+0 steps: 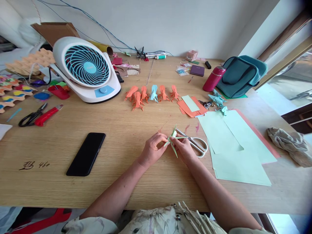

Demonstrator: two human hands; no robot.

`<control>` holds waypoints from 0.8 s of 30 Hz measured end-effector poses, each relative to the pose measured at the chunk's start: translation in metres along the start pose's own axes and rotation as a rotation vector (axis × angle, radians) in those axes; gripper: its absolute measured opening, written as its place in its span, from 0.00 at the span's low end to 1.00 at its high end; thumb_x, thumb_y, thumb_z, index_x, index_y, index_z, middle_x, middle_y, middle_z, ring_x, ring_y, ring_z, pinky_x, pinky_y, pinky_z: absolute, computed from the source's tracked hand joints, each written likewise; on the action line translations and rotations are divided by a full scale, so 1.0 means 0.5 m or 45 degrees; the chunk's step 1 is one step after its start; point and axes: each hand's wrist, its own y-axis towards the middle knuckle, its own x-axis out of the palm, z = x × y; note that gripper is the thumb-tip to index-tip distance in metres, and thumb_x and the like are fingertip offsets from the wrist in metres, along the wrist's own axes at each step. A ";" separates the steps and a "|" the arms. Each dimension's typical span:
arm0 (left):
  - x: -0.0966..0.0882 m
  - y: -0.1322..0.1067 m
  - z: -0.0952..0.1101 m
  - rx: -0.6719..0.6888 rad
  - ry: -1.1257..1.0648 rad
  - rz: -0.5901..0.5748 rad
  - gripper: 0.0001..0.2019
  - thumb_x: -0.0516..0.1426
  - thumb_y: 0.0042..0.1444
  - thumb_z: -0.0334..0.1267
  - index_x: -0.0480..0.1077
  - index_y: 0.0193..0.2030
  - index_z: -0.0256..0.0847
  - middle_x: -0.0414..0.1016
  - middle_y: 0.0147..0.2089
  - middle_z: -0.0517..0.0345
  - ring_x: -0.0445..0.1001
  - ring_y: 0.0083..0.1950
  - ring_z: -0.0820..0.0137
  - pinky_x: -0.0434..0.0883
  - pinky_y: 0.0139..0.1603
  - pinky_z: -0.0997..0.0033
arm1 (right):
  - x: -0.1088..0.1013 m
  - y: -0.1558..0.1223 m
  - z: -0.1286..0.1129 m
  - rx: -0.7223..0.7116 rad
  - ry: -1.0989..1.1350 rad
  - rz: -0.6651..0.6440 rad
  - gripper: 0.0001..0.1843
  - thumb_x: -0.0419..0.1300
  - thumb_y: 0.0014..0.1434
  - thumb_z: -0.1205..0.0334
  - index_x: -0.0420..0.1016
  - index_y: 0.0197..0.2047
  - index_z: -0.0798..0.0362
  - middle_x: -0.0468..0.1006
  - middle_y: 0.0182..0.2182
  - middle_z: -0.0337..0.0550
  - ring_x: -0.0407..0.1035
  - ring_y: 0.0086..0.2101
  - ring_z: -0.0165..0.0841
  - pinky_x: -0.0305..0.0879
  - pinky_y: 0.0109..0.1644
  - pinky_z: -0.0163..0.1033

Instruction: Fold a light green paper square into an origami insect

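My left hand and my right hand meet over the middle of the wooden table, and both pinch a small light-green folded paper figure with thin pointed legs. White-handled scissors lie on the table just right of my right hand. A row of finished paper figures, orange with one blue among them, stands further back.
A black phone lies to the left. Sheets of light-green paper are stacked on the right, beside a grey cloth. Behind stand a white fan, a red bottle and a teal bag. Black scissors and a red cutter lie far left.
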 end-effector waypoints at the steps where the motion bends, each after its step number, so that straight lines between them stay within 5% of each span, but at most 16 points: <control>1: 0.002 0.000 0.003 -0.027 -0.016 0.021 0.06 0.58 0.63 0.32 0.71 0.34 0.43 0.79 0.39 0.55 0.77 0.41 0.69 0.72 0.45 0.70 | 0.001 0.000 0.001 -0.003 -0.001 0.007 0.23 0.75 0.44 0.44 0.71 0.27 0.50 0.68 0.20 0.34 0.56 0.22 0.27 0.50 0.27 0.36; 7: 0.010 -0.001 0.016 -0.358 -0.174 0.136 0.05 0.60 0.59 0.33 0.72 0.32 0.42 0.79 0.35 0.58 0.77 0.37 0.69 0.72 0.41 0.71 | 0.005 -0.003 0.000 -0.033 -0.035 0.020 0.22 0.74 0.45 0.44 0.71 0.27 0.51 0.67 0.20 0.33 0.56 0.22 0.27 0.49 0.26 0.36; 24: 0.031 -0.010 -0.009 -0.697 -0.521 0.196 0.10 0.61 0.58 0.43 0.68 0.31 0.40 0.71 0.29 0.63 0.71 0.32 0.73 0.70 0.37 0.75 | 0.019 -0.008 -0.003 -0.201 -0.096 0.066 0.21 0.73 0.46 0.46 0.71 0.28 0.51 0.66 0.22 0.33 0.56 0.24 0.28 0.54 0.29 0.36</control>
